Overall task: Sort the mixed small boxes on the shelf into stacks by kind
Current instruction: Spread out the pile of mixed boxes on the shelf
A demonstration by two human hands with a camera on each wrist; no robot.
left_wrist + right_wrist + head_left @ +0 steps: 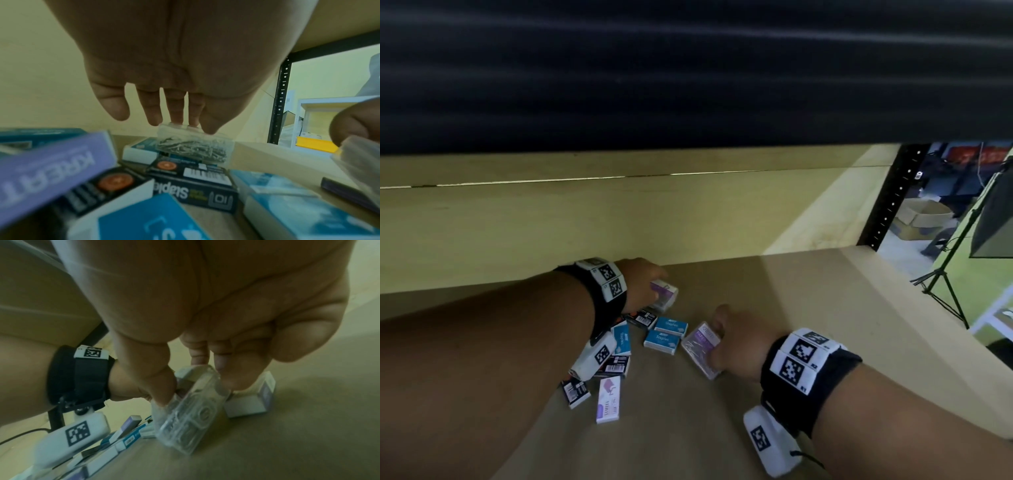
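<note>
Mixed small boxes lie in a loose pile on the brown shelf board (808, 325). My left hand (657, 284) reaches to the back of the pile and pinches a clear paper-clip box (665, 294) from above; in the left wrist view its fingertips (174, 121) sit on the top edge of that box (193, 147). My right hand (717, 339) grips a second clear paper-clip box (702, 347) with a purple label, tilted on its edge; thumb and fingers (230, 378) clamp its upper end (191, 415). Blue staples boxes (661, 341) lie between the hands.
Black staples boxes (615, 364) and a purple-and-white box (608, 399) lie under my left forearm. A white-and-purple box (251, 402) stands just beyond the right hand's box. The upper shelf (688, 85) hangs low overhead. A black upright post (890, 202) marks the shelf's right end.
</note>
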